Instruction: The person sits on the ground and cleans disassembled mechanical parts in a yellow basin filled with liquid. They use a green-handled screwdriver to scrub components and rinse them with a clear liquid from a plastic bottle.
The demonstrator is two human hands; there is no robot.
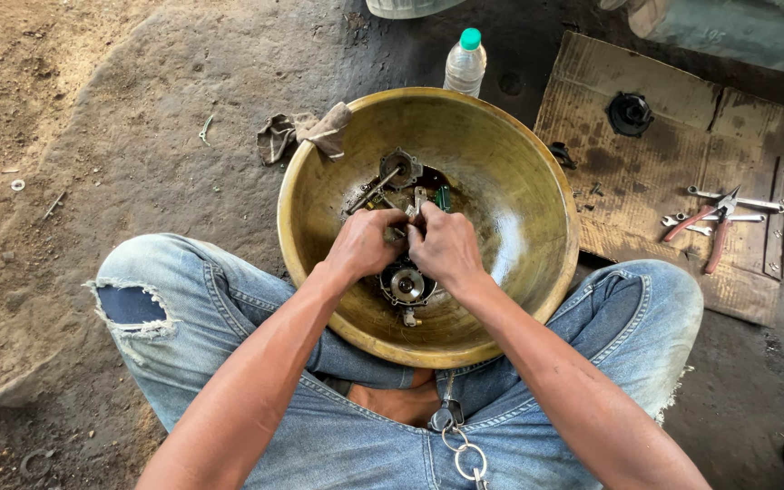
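Metal part [407, 234] mostly hidden, apparently pinched by left hand [362, 243] and right hand [446, 247], brass bowl [537, 195]

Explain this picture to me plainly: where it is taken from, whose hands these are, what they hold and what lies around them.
The single picture comes from a camera worn on a person's head, looking down at their own lap. They sit cross-legged on a dirt floor in torn jeans. The left hand and right hand meet over a small metal part inside a big yellowish bowl, which also holds greasy engine-like parts. Beside the bowl lie a rag and a plastic bottle. To the right, a cardboard sheet carries red-handled pliers, wrenches and a black round part.
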